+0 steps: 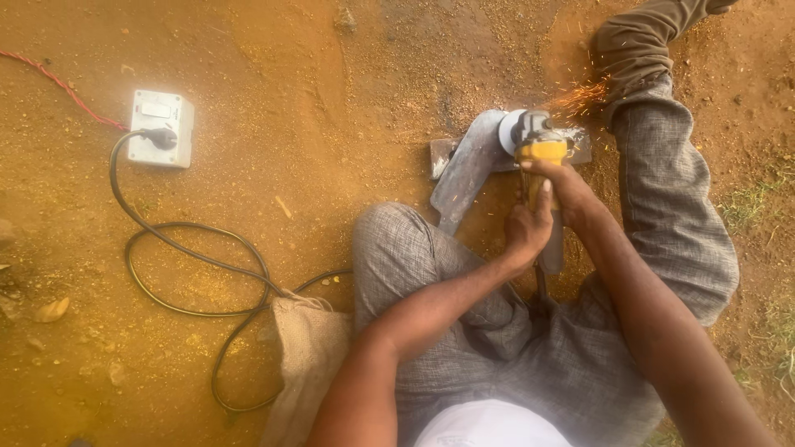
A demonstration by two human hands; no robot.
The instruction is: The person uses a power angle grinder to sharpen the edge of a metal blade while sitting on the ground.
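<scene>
A yellow angle grinder [537, 149] sits at the centre of the scene, its disc pressed against a flat grey metal blade [465, 170] that lies on bare orange soil [331, 108]. Orange sparks [580, 95] spray away from the grinder toward the person's outstretched foot [633, 45], which rests just beyond the blade. The right hand [563, 186] wraps the grinder's body from above, fingers clamped on it; the left hand [528, 232] grips the rear of the grinder just behind, fingers closed around it too. Both grey-trousered legs flank the grinder, one knee bent close beside the blade. A black power cord [182, 248] loops across the soil well to the far side of the grinder, ending at a white socket box [161, 128] fed by a red wire [58, 83]. A burlap sack [310, 356] lies near the bent knee. The risks look plain: sparks could burn the nearby foot or trouser, and the unclamped blade could shift and let the disc kick toward a leg.
</scene>
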